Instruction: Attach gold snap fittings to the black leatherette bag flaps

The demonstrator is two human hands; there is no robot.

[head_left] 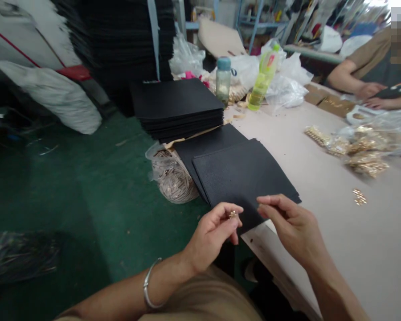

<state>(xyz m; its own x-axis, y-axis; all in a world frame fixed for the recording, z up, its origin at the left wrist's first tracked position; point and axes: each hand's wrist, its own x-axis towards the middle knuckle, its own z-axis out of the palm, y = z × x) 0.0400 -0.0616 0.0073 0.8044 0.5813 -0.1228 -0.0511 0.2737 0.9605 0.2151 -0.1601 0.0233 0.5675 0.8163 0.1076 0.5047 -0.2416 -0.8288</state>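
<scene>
My left hand (214,234) pinches a small gold metal fitting (233,214) between thumb and fingertips, just off the table's near corner. My right hand (292,225) hovers beside it with the fingers curled toward the left hand, over the near edge of a small stack of black textured sheets (240,176); whether it holds anything I cannot make out. A taller stack of black sheets (177,107) sits farther along the table's left edge.
A clear bag of pale metal pins (172,176) hangs at the table edge. Gold fittings (359,196) and bags of them (364,149) lie on the pink table (321,232). Two bottles (223,80) (262,78) stand at the back. Another person's arms (370,91) rest at the far right.
</scene>
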